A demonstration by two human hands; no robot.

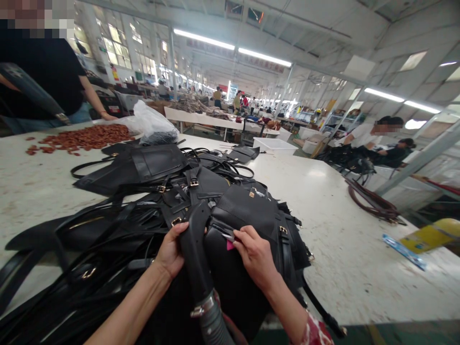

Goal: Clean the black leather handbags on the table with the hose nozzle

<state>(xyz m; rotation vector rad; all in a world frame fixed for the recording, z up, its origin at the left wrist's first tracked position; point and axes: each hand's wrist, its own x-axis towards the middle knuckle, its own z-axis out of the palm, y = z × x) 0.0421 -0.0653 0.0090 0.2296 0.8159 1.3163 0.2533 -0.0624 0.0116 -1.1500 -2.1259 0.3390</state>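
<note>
Bench [323, 201]: big white top filling mid-frame, scuffed. Its near edge runs along the lower right, with a drop to the floor beyond, and there is bare surface right of centre. That is your only open room, because the left and centre are buried. Pile of black straps [89, 239]: loose and tangled, spread from lower left to centre, with more flat black bags [143, 165] behind it; anything dragged leftward will likely snag. Black bag [247, 211]: sits on top of the pile at centre, right under your hands. It looks like soft leather with some body, moderately heavy and smooth. It should flop if lifted by one corner, so take it by the body or the top flap, not by a strap. Its gold buckles [283, 230] look scratch-prone. Hose nozzle [196, 249]: rigid black tube on a ribbed hose, coming up from bottom centre across the bag front. It is stiff, and the hose will probably tug back. Left hand [171, 254]: grip clenched round the nozzle, left of the bag. Right hand [256, 256]: rests on the bag front, grip pinched on the pink tab [229, 245] at the flap edge. A thin pale sliver beside it is too small to identify. Upper left, well apart: brown pieces [86, 136], a plastic sack [153, 124] and another person's arm [95, 100] on the bench.
</note>
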